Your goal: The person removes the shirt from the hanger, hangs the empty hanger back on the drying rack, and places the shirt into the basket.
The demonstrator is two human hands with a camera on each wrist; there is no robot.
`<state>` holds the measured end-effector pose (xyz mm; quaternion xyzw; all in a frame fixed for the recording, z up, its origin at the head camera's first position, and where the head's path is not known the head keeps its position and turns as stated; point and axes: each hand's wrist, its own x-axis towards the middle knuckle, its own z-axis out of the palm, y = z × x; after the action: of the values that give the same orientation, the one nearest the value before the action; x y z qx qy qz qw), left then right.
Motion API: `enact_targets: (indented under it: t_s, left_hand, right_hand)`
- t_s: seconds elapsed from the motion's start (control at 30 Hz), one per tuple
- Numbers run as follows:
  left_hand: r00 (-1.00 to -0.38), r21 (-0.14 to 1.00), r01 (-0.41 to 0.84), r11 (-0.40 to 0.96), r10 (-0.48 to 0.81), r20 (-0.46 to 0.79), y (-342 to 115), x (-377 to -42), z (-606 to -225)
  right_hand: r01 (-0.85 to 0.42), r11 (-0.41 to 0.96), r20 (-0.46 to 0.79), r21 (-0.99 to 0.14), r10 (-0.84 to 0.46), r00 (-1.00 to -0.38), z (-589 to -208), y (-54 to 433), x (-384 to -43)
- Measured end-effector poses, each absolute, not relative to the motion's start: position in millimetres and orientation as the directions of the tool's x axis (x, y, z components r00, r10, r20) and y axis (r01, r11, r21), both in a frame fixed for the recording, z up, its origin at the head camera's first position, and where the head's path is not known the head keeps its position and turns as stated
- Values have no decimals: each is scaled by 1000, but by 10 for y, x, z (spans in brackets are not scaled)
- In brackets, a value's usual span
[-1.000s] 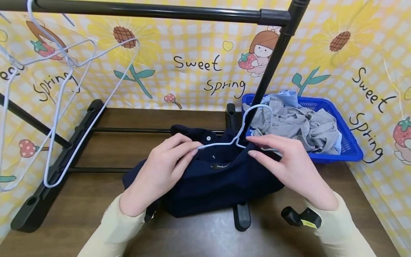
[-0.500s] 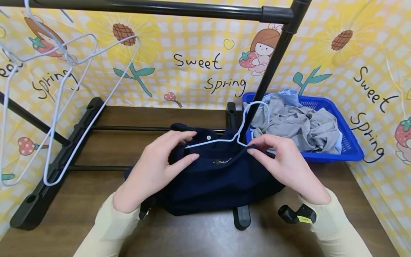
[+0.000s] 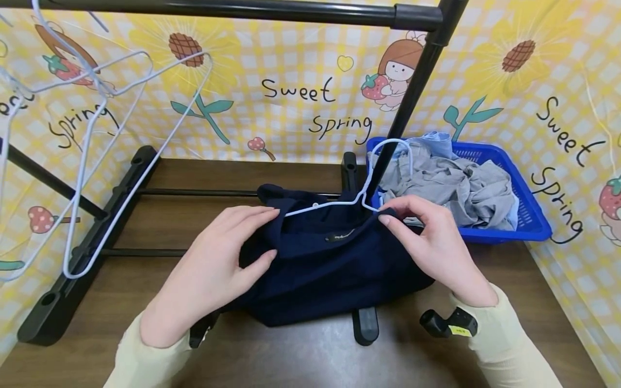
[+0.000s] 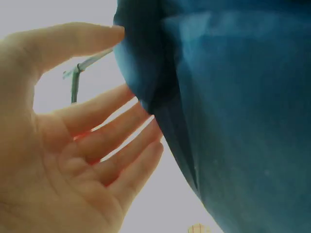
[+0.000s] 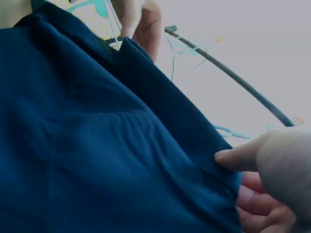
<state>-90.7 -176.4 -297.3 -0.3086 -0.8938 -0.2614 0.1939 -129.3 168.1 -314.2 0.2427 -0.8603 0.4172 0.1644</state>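
A navy collared shirt with a small button and a dark neck label lies bunched in front of me. A light blue wire hanger sits in its neck opening, hook upward; its left end is hidden under the collar. My left hand is at the collar's left side with thumb and fingers spread apart. In the left wrist view its fingertips touch the cloth edge. With thumb and fingers, my right hand pinches the collar's right side close to the hanger's neck. The right wrist view shows that thumb on the cloth.
A black rack's top bar crosses above, and its post slants down behind the hanger hook. Several empty wire hangers hang at left. At right, a blue basket holds grey and light blue clothes. Patterned cloth covers the walls.
My left hand has let go of the hanger's left arm and moved left and down to the collar edge. The collar now covers the hanger's left end. The right hand keeps its pinch.
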Motion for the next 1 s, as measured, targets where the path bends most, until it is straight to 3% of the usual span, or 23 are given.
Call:
enact_targets:
  t_s: [0.23, 0.4, 0.67, 1.0]
  left_hand:
    - [-756, 327, 599, 731, 383, 530, -1646, -929, -3043]
    - [-714, 280, 611, 741, 362, 599, -1627, -980, -3123]
    - [-672, 252, 647, 719, 382, 635, -1601, -1010, -3166]
    - [-631, 240, 695, 678, 415, 656, -1530, -999, -3199]
  right_hand:
    - [-570, 473, 507, -672, -267, -820, -3132, 1645, -1256]
    - [-590, 437, 517, -679, -286, -807, -3117, 1627, -1239]
    - [-466, 439, 437, -768, -173, -883, -3036, 1565, -1214]
    - [-470, 453, 451, -757, -158, -878, -2951, 1442, -1201]
